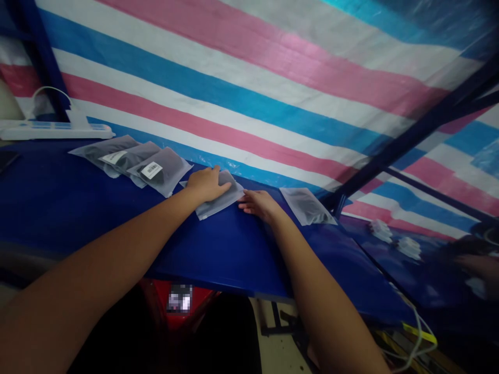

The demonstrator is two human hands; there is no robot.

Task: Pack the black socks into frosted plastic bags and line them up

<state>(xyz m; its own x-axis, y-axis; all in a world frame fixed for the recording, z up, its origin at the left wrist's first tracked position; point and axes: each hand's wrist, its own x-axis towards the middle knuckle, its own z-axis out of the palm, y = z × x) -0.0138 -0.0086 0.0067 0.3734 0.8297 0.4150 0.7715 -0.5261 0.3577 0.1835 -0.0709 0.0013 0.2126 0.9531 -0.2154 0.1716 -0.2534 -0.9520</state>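
Observation:
A frosted plastic pouch (230,198) with something dark inside lies on the blue table (78,208). My left hand (206,184) rests flat on top of it, fingers stretched out. My right hand (259,203) lies flat on the table with its fingertips touching the pouch's right edge. Another frosted pouch (307,206) lies just to the right of my right hand. Three overlapping pouches (132,161), some with white labels, lie in a row to the left.
A white power strip (54,130) with a cable sits at the far left of the table. A striped pink, white and blue tarp (273,78) hangs behind. A dark metal frame bar (409,140) crosses at right. Small white items (393,239) lie on the adjoining surface.

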